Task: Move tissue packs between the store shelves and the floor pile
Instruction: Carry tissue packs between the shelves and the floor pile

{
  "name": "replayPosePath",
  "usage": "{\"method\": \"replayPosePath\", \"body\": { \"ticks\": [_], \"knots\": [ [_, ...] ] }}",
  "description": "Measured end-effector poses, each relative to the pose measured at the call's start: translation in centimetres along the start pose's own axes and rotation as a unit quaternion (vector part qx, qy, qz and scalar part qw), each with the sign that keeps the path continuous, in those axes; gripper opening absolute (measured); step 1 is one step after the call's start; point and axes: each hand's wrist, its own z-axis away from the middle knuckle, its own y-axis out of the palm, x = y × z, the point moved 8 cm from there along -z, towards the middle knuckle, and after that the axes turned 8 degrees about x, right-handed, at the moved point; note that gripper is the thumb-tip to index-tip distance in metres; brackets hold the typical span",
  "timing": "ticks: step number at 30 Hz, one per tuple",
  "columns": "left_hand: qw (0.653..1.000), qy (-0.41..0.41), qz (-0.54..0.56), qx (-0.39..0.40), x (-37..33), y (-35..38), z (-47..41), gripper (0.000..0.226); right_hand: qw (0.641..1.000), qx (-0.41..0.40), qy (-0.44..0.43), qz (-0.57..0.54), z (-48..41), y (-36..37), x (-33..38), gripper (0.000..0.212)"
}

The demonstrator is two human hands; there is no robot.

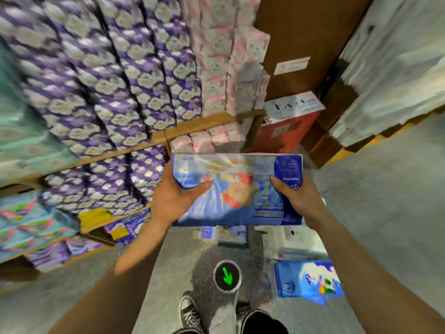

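Note:
I hold a blue tissue pack (237,189) with a red and orange picture flat in front of me at waist height. My left hand (175,196) grips its left end, thumb on top. At the pack's right end, my right hand (292,196) grips with the thumb over the dark blue side panel. Below and to the right, another blue pack (305,282) lies on the grey floor, with more packs (231,233) partly hidden under the held one. The wooden shelves (197,127) on the left are stacked with purple packs (101,88) and pink packs (224,56).
Teal packs (26,141) fill the far left shelves. A red box (286,126) stands at the shelf end by a brown wall. A wrapped pallet load (390,75) rises on the right. My shoes (192,314) stand on the grey floor beside a green arrow marker (226,276).

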Motion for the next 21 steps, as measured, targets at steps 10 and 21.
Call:
{"method": "replayPosePath", "body": {
  "ticks": [10,21],
  "knots": [
    [0.986,0.035,0.040,-0.155,-5.9,-8.0,16.5,0.081,0.983,0.118,-0.140,-0.015,8.6,0.2,10.4,0.036],
    [0.906,-0.081,0.049,-0.413,-1.8,-16.5,42.5,0.070,0.908,0.350,-0.229,0.004,23.2,13.4,16.9,0.027]
  ]
}}
